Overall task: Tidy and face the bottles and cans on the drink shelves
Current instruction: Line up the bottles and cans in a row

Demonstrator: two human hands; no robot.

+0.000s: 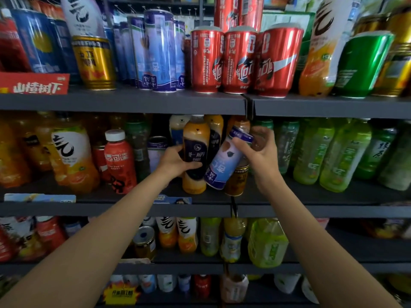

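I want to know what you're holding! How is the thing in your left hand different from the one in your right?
The left hand holds a milk-tea bottle; the right hand holds a blue can. The bottle stands upright, the can tilts. The bottle is tan with a dark label, the can pale blue and white. Both are at the middle shelf.

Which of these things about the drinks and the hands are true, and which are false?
1. The right hand holds a tilted blue and white can. True.
2. The left hand is empty. False: it grips a milk tea bottle with a dark label.
3. The three red cola cans stand on the shelf above the hands. True.
4. The green tea bottles are left of the hands. False: they stand to the right.
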